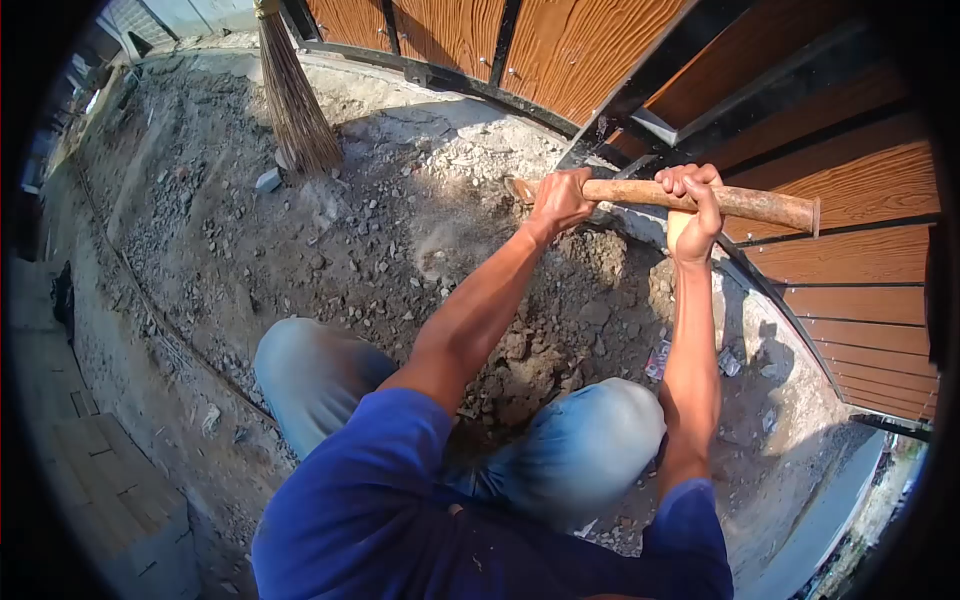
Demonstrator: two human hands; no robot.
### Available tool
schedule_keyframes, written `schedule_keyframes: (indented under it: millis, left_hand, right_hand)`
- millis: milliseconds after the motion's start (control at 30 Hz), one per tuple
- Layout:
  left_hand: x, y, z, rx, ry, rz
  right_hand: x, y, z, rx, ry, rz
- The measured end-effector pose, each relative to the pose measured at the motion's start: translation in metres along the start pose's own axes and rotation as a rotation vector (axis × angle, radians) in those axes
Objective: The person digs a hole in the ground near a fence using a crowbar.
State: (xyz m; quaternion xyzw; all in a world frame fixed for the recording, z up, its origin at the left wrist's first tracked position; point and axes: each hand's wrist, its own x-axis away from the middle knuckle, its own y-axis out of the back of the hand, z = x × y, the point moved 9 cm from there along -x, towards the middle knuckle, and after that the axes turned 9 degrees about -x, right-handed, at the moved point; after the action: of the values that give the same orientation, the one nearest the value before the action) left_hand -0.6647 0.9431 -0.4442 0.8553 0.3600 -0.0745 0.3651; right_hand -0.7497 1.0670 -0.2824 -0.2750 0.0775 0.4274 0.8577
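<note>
Both my hands are wrapped round a thick, brown, worn bar (755, 205) that lies nearly level across the view. My left hand (562, 200) grips it towards its left end, close over the broken soil. Farther along, near the middle, my right hand (694, 212) has its fingers closed over the top. The bar's right end sticks out past that hand and finishes in a flat, flared edge. Below my hands, loose soil and clods (525, 365) lie between my bent knees, and dust hangs over the ground to the left.
A brown panelled gate (850, 260) with black metal framing runs along the top and right, close to the bar. A stick broom (292, 95) stands at the upper left, near a pale stone (268, 180). Paving (100, 470) borders the rubble at the lower left.
</note>
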Motion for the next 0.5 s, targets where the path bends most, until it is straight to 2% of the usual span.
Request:
schedule_keyframes:
  millis: [33,67,133,167,233,300,333,367,400,433,500]
  left_hand:
    - [-0.003,-0.005,-0.008,-0.002,0.06,0.108]
    - [0.011,0.005,-0.017,0.025,-0.036,-0.014]
    - [0.047,0.015,-0.018,0.033,-0.039,-0.155]
    - [0.073,0.038,-0.035,-0.008,-0.041,-0.186]
    - [0.095,0.043,-0.045,-0.035,-0.035,-0.286]
    - [0.111,0.035,-0.067,-0.03,-0.026,-0.205]
    - [0.112,0.039,-0.089,0.015,-0.095,-0.248]
    - [0.106,0.039,-0.11,0.036,-0.091,-0.143]
    - [0.095,0.051,-0.141,0.12,-0.113,-0.161]
    - [0.082,0.066,-0.172,0.148,-0.11,-0.161]
    - [0.059,0.112,-0.231,0.289,-0.238,-0.336]
  right_hand:
    - [0.013,0.002,0.006,0.028,-0.039,0.002]
    - [0.034,-0.004,0.01,0.051,-0.071,0.013]
    - [0.075,-0.026,0.019,0.104,-0.046,0.118]
    - [0.112,-0.065,0.027,0.207,-0.003,0.268]
    - [0.121,-0.071,0.036,0.177,-0.07,0.253]
    - [0.113,-0.046,0.054,0.016,-0.074,0.052]
    - [0.104,-0.051,0.079,-0.104,-0.052,-0.006]
    - [0.095,-0.051,0.109,-0.121,0.028,0.014]
    - [0.083,-0.054,0.145,-0.051,0.087,0.064]
    - [0.074,-0.065,0.187,-0.068,0.139,0.018]
    - [0.05,-0.098,0.26,-0.024,0.208,0.166]
